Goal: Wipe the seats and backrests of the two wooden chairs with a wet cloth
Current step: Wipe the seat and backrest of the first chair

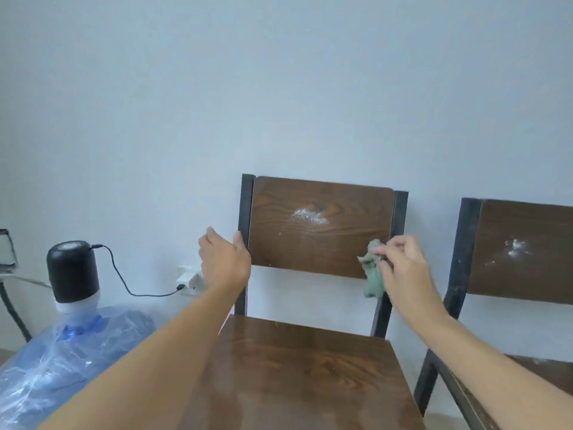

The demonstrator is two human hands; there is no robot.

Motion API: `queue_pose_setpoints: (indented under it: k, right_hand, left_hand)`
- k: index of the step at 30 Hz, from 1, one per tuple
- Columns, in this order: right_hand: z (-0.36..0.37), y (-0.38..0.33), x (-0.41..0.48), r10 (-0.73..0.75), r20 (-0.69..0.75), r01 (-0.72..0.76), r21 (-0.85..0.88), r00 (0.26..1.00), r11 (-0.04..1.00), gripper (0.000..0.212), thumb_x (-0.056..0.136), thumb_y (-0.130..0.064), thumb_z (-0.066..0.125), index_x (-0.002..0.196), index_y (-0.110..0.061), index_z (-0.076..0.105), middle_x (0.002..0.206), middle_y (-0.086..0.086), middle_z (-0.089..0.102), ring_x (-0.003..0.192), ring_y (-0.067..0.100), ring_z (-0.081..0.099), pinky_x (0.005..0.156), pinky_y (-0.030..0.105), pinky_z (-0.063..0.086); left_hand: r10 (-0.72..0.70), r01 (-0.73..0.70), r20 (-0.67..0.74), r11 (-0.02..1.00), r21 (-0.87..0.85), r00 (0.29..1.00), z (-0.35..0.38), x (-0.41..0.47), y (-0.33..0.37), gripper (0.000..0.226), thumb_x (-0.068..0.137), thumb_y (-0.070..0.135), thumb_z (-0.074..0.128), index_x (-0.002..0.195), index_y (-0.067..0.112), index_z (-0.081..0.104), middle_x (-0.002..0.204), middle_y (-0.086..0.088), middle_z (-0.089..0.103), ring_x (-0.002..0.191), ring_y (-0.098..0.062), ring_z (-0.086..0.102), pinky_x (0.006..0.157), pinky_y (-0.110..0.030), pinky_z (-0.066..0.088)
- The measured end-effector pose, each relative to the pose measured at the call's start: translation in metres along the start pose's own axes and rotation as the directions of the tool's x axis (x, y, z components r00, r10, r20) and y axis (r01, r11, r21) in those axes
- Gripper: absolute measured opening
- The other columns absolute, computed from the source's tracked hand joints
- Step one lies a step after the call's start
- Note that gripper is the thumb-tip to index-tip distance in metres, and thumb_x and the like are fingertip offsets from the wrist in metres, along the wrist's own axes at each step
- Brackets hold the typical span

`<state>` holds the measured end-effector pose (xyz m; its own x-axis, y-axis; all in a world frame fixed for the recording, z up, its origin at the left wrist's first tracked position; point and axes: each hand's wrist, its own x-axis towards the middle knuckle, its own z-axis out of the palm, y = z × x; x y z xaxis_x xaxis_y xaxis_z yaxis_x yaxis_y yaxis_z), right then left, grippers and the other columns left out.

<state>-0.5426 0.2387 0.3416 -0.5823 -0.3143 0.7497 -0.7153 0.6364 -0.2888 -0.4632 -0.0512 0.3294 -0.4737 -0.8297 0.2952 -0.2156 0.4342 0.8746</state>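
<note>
- Near chair [310,367]: stands against the pale wall [279,88], facing the camera; dark metal frame, brown wood-grain seat and backrest
- Backrest of near chair [319,231]: upright; a white powdery patch [310,216] sits on its upper middle; a few small white specks lie lower left of the patch
- Seat of near chair: largely in view below the backrest; surface shows a dull sheen, with faint light specks near the rear edge
- Second chair [511,274]: just beside the near chair, on the right; same build, partly cut off by the picture edge; its backrest [527,249] carries a white smear [514,245]
- Left hand [224,259]: grip wrapped around the left frame post [246,209] of the near chair at the lower part of the backrest, thumb on the front face of the post
- Right hand [403,268]: grip closed on the cloth, fingertips pinching its upper part, positioned at the lower right corner of the near backrest
- Cloth [372,271]: grey-green, bunched, hanging down from the right hand; it overlaps the right edge of the backrest; contact with the wood cannot be confirmed
- Water jug [62,361]: large blue bottle at lower left, wrapped in clear plastic film, topped with a black pump dispenser [73,271]
- Cable [124,280]: black, runs from the dispenser to a white charger [187,279] on the wall socket
</note>
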Motion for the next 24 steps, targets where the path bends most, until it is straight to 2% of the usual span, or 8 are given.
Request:
queue_pose_setpoints:
  k: [6, 10, 13, 15, 16, 18, 20, 24]
  right_hand:
    - [0.052, -0.029, 0.08, -0.274, 0.014, 0.274, -0.117, 0.962, 0.955, 0.046, 0.072, 0.005, 0.08, 0.114, -0.009, 0.066, 0.106, 0.006, 0.059, 0.099, 0.023, 0.052, 0.08, 0.035, 0.053]
    - [0.075, -0.03, 0.054, -0.681, 0.403, 0.79, -0.262, 0.612, 0.554, 0.026, 0.074, 0.003, 0.068, 0.096, -0.011, 0.067, 0.09, 0.004, 0.061, 0.083, 0.023, 0.055, 0.068, 0.028, 0.048]
    - [0.059, -0.026, 0.114, -0.498, -0.08, 0.457, -0.295, 0.863, 0.839, 0.024, 0.083, 0.006, 0.057, 0.1, -0.006, 0.069, 0.088, 0.011, 0.058, 0.086, 0.031, 0.055, 0.074, 0.037, 0.047]
    - [0.069, -0.039, 0.122, -0.296, -0.297, 0.252, -0.177, 0.908, 0.951, 0.022, 0.087, 0.007, 0.058, 0.104, -0.001, 0.069, 0.088, 0.015, 0.057, 0.087, 0.032, 0.051, 0.076, 0.043, 0.048]
    - [0.087, -0.049, 0.108, -0.388, -0.27, 0.347, -0.188, 0.881, 0.919, 0.022, 0.086, 0.01, 0.059, 0.102, -0.001, 0.069, 0.087, 0.014, 0.057, 0.084, 0.031, 0.049, 0.075, 0.042, 0.048]
    - [0.127, -0.063, 0.057, -0.758, 0.059, 0.742, -0.268, 0.65, 0.615, 0.022, 0.088, 0.013, 0.057, 0.096, -0.003, 0.069, 0.085, 0.012, 0.059, 0.077, 0.028, 0.046, 0.07, 0.037, 0.049]
    - [0.128, -0.052, 0.056, -0.856, 0.228, 0.877, -0.258, 0.464, 0.407, 0.02, 0.095, 0.006, 0.054, 0.095, -0.006, 0.07, 0.088, 0.009, 0.064, 0.076, 0.027, 0.051, 0.067, 0.036, 0.053]
    - [0.08, -0.047, 0.14, -0.397, -0.271, 0.344, -0.223, 0.877, 0.912, 0.017, 0.086, 0.01, 0.059, 0.098, 0.003, 0.068, 0.089, 0.017, 0.058, 0.087, 0.032, 0.051, 0.071, 0.049, 0.051]
  left_hand:
    - [-0.129, 0.229, 0.264, 0.891, -0.392, 0.956, 0.022, 0.04, 0.005, 0.057, 0.104, 0.044, 0.022, 0.137, 0.01, 0.054, 0.142, -0.012, 0.056, 0.122, -0.029, 0.052, 0.111, -0.044, 0.039]
    - [-0.074, 0.209, 0.282, 0.847, -0.489, 0.957, 0.035, 0.041, -0.004, 0.048, 0.108, 0.041, 0.027, 0.136, 0.011, 0.052, 0.129, -0.006, 0.056, 0.109, -0.021, 0.048, 0.1, -0.039, 0.04]
    - [-0.047, 0.211, 0.305, 0.821, -0.531, 0.951, 0.041, 0.051, -0.014, 0.047, 0.108, 0.043, 0.029, 0.136, 0.014, 0.053, 0.128, -0.001, 0.056, 0.112, -0.018, 0.05, 0.095, -0.034, 0.039]
    - [-0.033, 0.212, 0.308, 0.792, -0.572, 0.951, 0.047, 0.057, -0.022, 0.049, 0.107, 0.045, 0.033, 0.136, 0.013, 0.056, 0.131, 0.0, 0.06, 0.117, -0.017, 0.055, 0.096, -0.031, 0.04]
    - [-0.026, 0.212, 0.311, 0.784, -0.583, 0.95, 0.049, 0.058, -0.023, 0.048, 0.107, 0.046, 0.034, 0.133, 0.013, 0.058, 0.129, -0.001, 0.063, 0.117, -0.018, 0.057, 0.096, -0.031, 0.042]
    - [-0.022, 0.223, 0.322, 0.765, -0.604, 0.946, 0.05, 0.061, -0.028, 0.046, 0.106, 0.045, 0.037, 0.127, 0.013, 0.062, 0.124, -0.003, 0.067, 0.112, -0.018, 0.061, 0.094, -0.031, 0.046]
    - [-0.011, 0.235, 0.344, 0.752, -0.616, 0.939, 0.051, 0.063, -0.031, 0.045, 0.107, 0.044, 0.038, 0.123, 0.012, 0.064, 0.121, -0.004, 0.069, 0.112, -0.018, 0.063, 0.097, -0.034, 0.048]
    - [-0.011, 0.237, 0.356, 0.766, -0.597, 0.934, 0.052, 0.065, -0.031, 0.049, 0.106, 0.048, 0.036, 0.132, 0.016, 0.062, 0.126, 0.0, 0.068, 0.12, -0.018, 0.061, 0.109, -0.041, 0.046]
